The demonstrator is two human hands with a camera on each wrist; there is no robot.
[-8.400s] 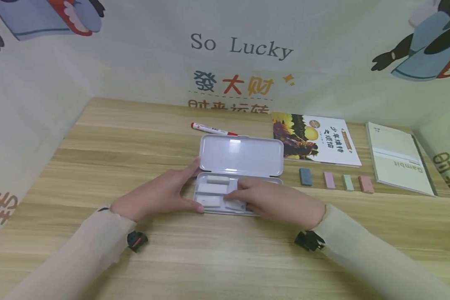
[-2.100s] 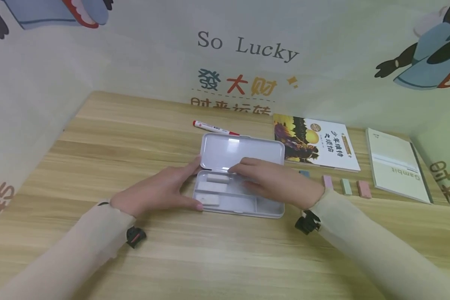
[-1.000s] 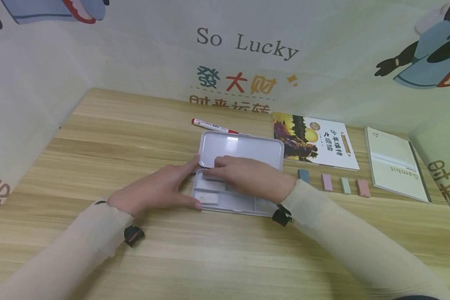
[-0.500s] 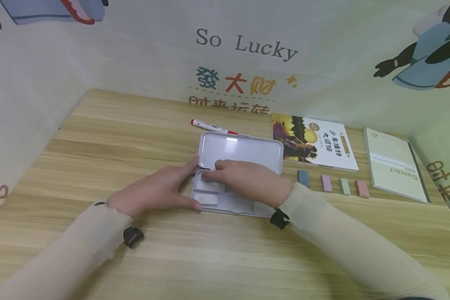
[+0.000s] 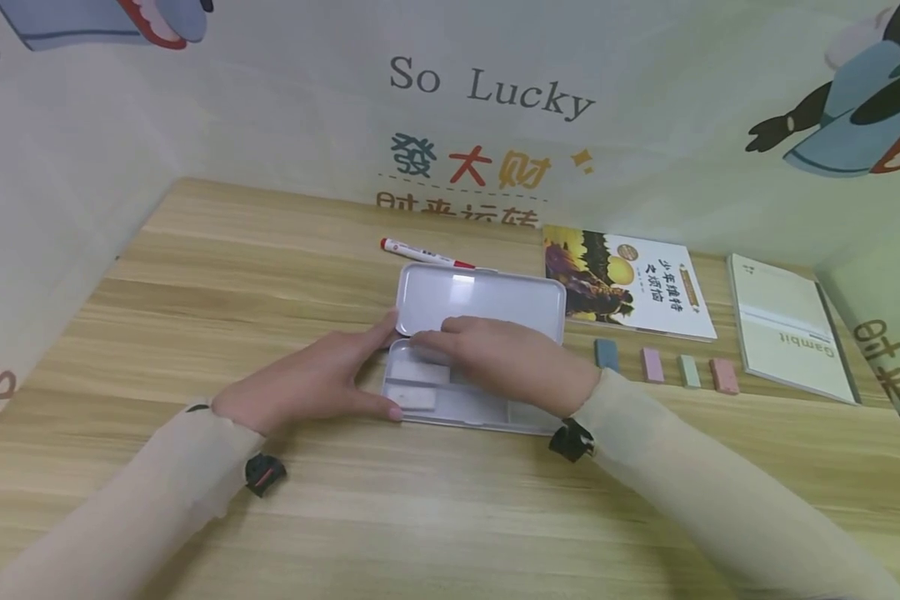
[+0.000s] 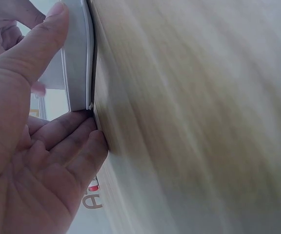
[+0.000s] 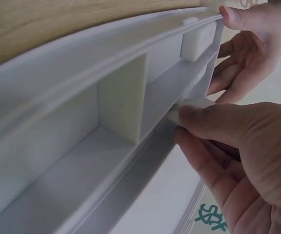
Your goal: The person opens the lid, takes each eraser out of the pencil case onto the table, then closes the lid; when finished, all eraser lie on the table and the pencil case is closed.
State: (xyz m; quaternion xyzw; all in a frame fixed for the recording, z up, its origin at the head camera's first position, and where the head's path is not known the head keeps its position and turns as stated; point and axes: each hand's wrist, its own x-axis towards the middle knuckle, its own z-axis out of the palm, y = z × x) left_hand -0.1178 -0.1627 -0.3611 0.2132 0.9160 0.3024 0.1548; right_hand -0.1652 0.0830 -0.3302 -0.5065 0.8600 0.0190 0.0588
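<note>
At the rear compartment of the open case (image 5: 480, 408), the right hand (image 5: 513, 362) pinches a white block (image 7: 201, 102) between thumb and fingers; the left hand (image 5: 307, 375) grips the case's left end, thumb in front, fingers behind. The step in hand seems to be placing or lifting that block; which, I cannot tell. Either calls for a firm pinch and a steady case. The case lies on a wood-grain table (image 5: 435, 517): a marker (image 5: 423, 252) just behind it, coloured blocks (image 5: 652, 365) to its right, a printed cloth (image 5: 292, 108) rising beyond.
</note>
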